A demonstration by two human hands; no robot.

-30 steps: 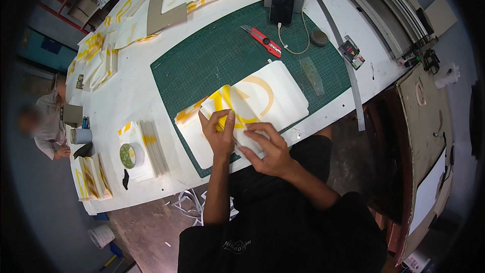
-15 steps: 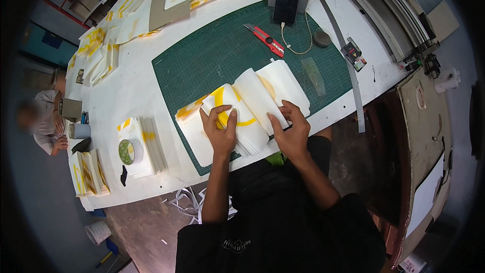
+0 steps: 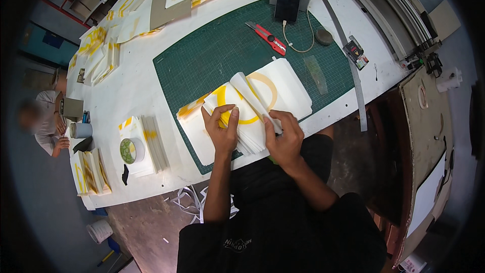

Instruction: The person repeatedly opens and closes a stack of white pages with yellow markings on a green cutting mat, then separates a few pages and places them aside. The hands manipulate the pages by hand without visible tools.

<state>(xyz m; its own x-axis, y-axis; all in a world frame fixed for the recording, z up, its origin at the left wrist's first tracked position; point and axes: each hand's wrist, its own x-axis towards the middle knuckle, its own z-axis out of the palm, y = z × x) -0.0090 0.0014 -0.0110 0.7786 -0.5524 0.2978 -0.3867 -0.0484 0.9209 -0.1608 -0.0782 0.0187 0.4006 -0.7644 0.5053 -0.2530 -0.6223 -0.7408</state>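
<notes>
A stack of folded white sheets (image 3: pixel 245 139) printed with yellow curves lies on the green cutting mat (image 3: pixel 202 55), close to the table's front edge. My left hand (image 3: pixel 222 129) rests on its left part, thumb and forefinger closed over the top sheets. With thumb and fingers, my right hand (image 3: pixel 285 139) grips the near end of a lifted white sheet (image 3: pixel 247 91), which stands up in a narrow fold. To its right, a flat white sheet (image 3: pixel 290 88) shows a pale yellow ring. Layers beneath my hands are partly hidden.
Beyond the stack lie a red utility knife (image 3: pixel 268 38), a phone (image 3: pixel 289 0) with a cable, a dark round puck (image 3: pixel 324 36) and a long metal ruler (image 3: pixel 359 98). Left are more sheet piles (image 3: pixel 151 146) and a round tub (image 3: pixel 131 150). A person (image 3: pixel 48 116) works at the far left.
My right hand has moved slightly left and curled the lifted sheet over toward the left, uncovering more of the ring on the sheet beneath. My left hand stays nearly in place.
</notes>
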